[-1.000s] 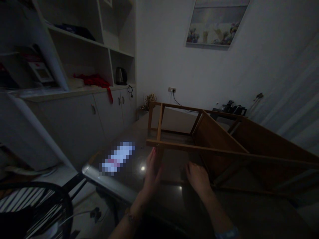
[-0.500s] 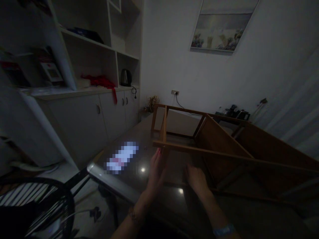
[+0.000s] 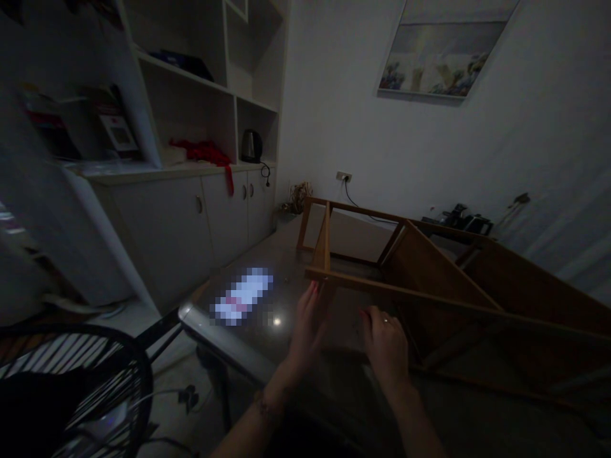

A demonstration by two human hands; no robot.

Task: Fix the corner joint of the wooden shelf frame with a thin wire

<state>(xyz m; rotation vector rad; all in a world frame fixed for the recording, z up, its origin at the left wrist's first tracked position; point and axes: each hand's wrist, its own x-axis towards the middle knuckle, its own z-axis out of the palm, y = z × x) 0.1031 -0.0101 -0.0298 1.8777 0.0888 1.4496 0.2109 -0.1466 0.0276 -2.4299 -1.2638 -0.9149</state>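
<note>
A brown wooden shelf rack (image 3: 410,292) lies on its side on the table in dim light. At its near left corner, my left hand (image 3: 307,331) is against the frame, fingertips just under the rail's end and fingers closed about the corner post. To the right, my right hand (image 3: 387,346) hovers in front of the rack, below the long rail. Its fingers are curled with thumb and forefinger close together; anything between them is too dark to make out. A ring shows on one of its fingers.
A lit phone with a blurred screen (image 3: 242,296) lies on the glossy table (image 3: 267,350) to the left. A black slatted chair (image 3: 71,381) stands at lower left. White cabinets (image 3: 176,222) hold a kettle (image 3: 251,146) and red cloth (image 3: 205,152). Dark appliances (image 3: 470,219) sit behind the rack.
My right hand has lifted and turned, with its fingers curled and ring now showing. My left hand stays at the rack's corner. The whole view has shifted slightly.
</note>
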